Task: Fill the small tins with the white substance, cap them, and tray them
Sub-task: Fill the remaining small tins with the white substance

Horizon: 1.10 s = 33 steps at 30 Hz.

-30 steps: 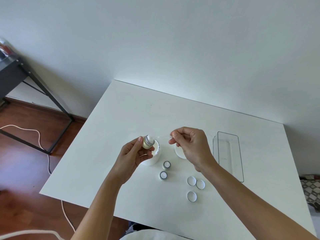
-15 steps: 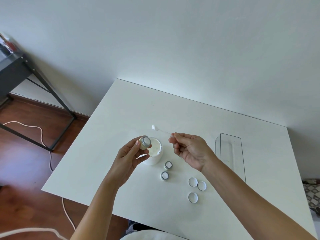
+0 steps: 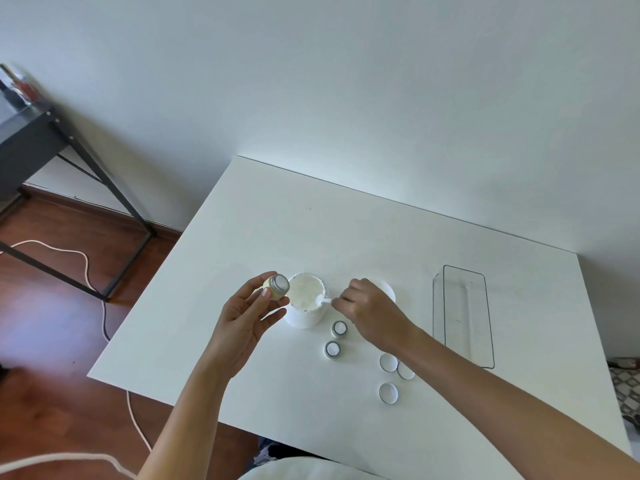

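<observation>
Left hand point(image 3: 244, 315) raised above the white table point(image 3: 242, 237), thumb and fingers curled round a small tin point(image 3: 277, 286), pinching it by its sides; tin tilted, open mouth turned toward the right, white inside, held just left of the big white jar point(image 3: 306, 303) and apart from the tabletop. Right hand point(image 3: 372, 311) reaching in from the right, fingers bunched narrow round a thin white spatula point(image 3: 326, 301); tip of the spatula down in the white substance point(image 3: 306, 292) at the right side of the jar's open mouth; most of the handle hidden under the fingers. Jar standing upright on the table, near the middle; its white lid point(image 3: 386, 289) lying just right of it, partly hidden behind the right hand. Two more small tins on the table just near of the jar, each upright and showing white inside: one point(image 3: 339, 328) closer to the jar, the other point(image 3: 332, 349) a little nearer and to the left. Three small caps lying further right and nearer, insides up: two point(image 3: 388, 362) point(image 3: 405, 370) touching or nearly so, partly behind the right forearm; the third point(image 3: 388, 393) nearer, apart from them. Clear tray point(image 3: 450, 271) far right on the table, long side running near to far, well apart from tins and caps. Left of the table, dark metal frame point(image 3: 86, 174) on a wooden floor point(image 3: 45, 323), with a pale cable point(image 3: 86, 268) trailing across it.
</observation>
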### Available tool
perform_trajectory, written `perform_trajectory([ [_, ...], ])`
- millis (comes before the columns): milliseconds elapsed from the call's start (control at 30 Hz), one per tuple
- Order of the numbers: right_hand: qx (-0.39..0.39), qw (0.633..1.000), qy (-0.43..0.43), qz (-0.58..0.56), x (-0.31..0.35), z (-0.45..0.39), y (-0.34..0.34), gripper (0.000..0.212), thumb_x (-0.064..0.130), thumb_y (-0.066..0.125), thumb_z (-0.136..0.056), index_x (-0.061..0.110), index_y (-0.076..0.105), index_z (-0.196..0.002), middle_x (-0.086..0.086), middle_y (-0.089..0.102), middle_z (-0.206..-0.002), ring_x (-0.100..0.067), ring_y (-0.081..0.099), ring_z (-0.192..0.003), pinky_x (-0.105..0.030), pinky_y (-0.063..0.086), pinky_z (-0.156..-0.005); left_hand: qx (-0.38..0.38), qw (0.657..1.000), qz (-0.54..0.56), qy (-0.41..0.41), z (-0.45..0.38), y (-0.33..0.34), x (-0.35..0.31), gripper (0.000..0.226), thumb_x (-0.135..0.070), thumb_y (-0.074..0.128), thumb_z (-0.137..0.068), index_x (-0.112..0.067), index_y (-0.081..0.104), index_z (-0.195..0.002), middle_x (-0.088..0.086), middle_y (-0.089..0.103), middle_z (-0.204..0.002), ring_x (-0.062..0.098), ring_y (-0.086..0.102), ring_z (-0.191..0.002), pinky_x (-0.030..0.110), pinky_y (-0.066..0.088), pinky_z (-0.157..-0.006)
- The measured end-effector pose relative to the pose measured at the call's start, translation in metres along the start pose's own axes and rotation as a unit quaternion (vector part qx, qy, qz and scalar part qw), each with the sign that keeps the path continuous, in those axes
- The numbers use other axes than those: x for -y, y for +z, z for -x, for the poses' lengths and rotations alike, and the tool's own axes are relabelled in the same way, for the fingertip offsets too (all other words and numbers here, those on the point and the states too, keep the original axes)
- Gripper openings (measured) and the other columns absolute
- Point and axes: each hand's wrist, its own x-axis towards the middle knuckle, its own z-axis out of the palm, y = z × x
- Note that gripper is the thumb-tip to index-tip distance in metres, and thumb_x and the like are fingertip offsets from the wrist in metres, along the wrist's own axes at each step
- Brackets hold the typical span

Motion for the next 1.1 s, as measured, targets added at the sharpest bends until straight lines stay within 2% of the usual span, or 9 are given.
perform_trajectory([
  [100,-0.033,0.999,0.003,-0.006,-0.004,0.007,-0.002,0.03,-0.014,0.067,-0.054,0.013,0.068,-0.068,0.002,0.058,-0.057,-0.019,0.052,-0.058,-0.024,0.045,-0.056,-0.004,1.0,-0.002,0.001,0.0,-0.001,-0.001,0.033,-0.024,0.055,-0.094,-0.017,0.065,-0.125,0.004,0.072,-0.108,0.018,0.07,-0.097,0.031,0.057,-0.091],
  [200,-0.068,0.983,0.111,-0.131,-0.003,0.007,-0.003,0.019,-0.009,0.068,-0.073,0.009,0.072,-0.078,-0.004,0.062,-0.06,-0.023,0.055,-0.061,-0.028,0.047,-0.058,-0.007,1.0,0.001,-0.001,0.0,-0.001,0.0,0.034,-0.023,0.055,-0.093,-0.017,0.065,-0.125,0.005,0.072,-0.109,0.019,0.07,-0.098,0.031,0.057,-0.091],
  [367,-0.075,0.839,0.39,-0.373,0.004,-0.01,0.001,0.017,0.01,0.061,-0.088,0.013,0.07,-0.074,-0.001,0.072,-0.067,-0.009,0.06,-0.056,-0.022,0.044,-0.056,-0.007,1.0,0.02,-0.003,0.001,0.001,0.003,0.038,-0.017,0.057,-0.091,-0.015,0.061,-0.129,0.008,0.071,-0.117,0.024,0.07,-0.109,0.032,0.057,-0.093],
  [467,-0.045,0.817,0.437,-0.374,0.002,-0.004,0.0,0.019,0.008,0.056,-0.088,0.009,0.068,-0.073,-0.003,0.074,-0.072,0.002,0.054,-0.049,-0.008,0.036,-0.049,-0.001,0.999,0.04,-0.003,0.002,0.004,0.005,0.037,-0.012,0.059,-0.09,-0.017,0.062,-0.127,0.009,0.07,-0.122,0.028,0.068,-0.117,0.033,0.057,-0.094],
  [533,-0.097,0.798,0.456,-0.382,-0.002,0.002,-0.009,0.019,0.009,0.056,-0.088,0.01,0.067,-0.072,0.001,0.074,-0.069,0.001,0.051,-0.046,-0.007,0.036,-0.048,0.007,0.999,0.048,-0.005,0.001,0.008,0.005,0.036,-0.009,0.059,-0.089,-0.018,0.063,-0.124,0.011,0.067,-0.127,0.029,0.067,-0.119,0.033,0.057,-0.093],
  [667,-0.175,0.63,0.441,-0.614,0.003,-0.001,-0.04,0.016,0.01,0.06,-0.089,0.01,0.071,-0.078,-0.003,0.074,-0.07,-0.008,0.054,-0.054,-0.017,0.049,-0.06,0.028,0.998,0.056,-0.011,-0.004,0.013,0.003,0.035,-0.007,0.058,-0.091,-0.019,0.064,-0.124,0.011,0.066,-0.131,0.031,0.065,-0.122,0.032,0.056,-0.092],
  [733,-0.165,0.632,0.413,-0.634,0.011,-0.006,-0.049,0.016,0.01,0.06,-0.09,0.011,0.071,-0.08,-0.005,0.074,-0.071,-0.008,0.055,-0.055,-0.017,0.05,-0.061,0.04,0.997,0.056,-0.017,-0.003,0.014,0.003,0.034,-0.011,0.059,-0.093,-0.02,0.066,-0.124,0.01,0.069,-0.125,0.029,0.067,-0.118,0.031,0.056,-0.091],
  [900,-0.163,0.697,0.401,-0.572,0.019,-0.015,-0.056,0.014,0.012,0.06,-0.091,0.01,0.07,-0.082,-0.003,0.074,-0.07,-0.004,0.057,-0.056,-0.018,0.047,-0.063,0.064,0.996,0.047,-0.028,-0.003,0.023,0.001,0.039,-0.029,0.065,-0.088,-0.019,0.068,-0.125,0.009,0.073,-0.113,0.021,0.072,-0.098,0.03,0.057,-0.086],
  [1100,-0.146,0.728,0.391,-0.544,0.016,-0.016,-0.057,0.014,0.013,0.061,-0.091,0.014,0.07,-0.081,0.002,0.073,-0.067,-0.01,0.054,-0.058,-0.034,0.051,-0.069,0.082,0.996,0.026,-0.033,-0.006,0.027,-0.001,0.048,-0.034,0.063,-0.088,-0.011,0.065,-0.13,0.011,0.068,-0.111,0.017,0.068,-0.087,0.03,0.056,-0.086],
])
